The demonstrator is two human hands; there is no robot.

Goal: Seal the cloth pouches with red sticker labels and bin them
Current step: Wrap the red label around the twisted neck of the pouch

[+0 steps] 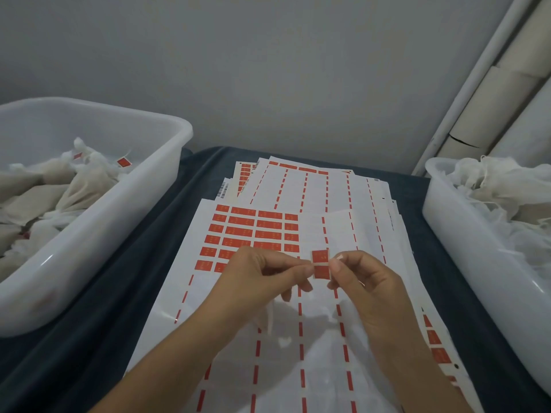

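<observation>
Hands: left hand [265,271] and right hand [362,275] pinched one red sticker label [320,264] between fingertips, above the label sheets [238,234].
Pouch: white cloth [269,318] dangled beneath, barely visible.
Risk: the label might fold onto itself, or the pouch slip.
Bins: left bin [98,234] held sealed pouches; right bin [465,242] unsealed.

Both forearms reach forward side by side; the left hand [262,271] curls its fingers, thumb and forefinger pinched together at the tips; the right hand [362,277], just beside it, mirrors that pinch, fingertips nearly meeting the left's, wrist bent slightly inward
</observation>
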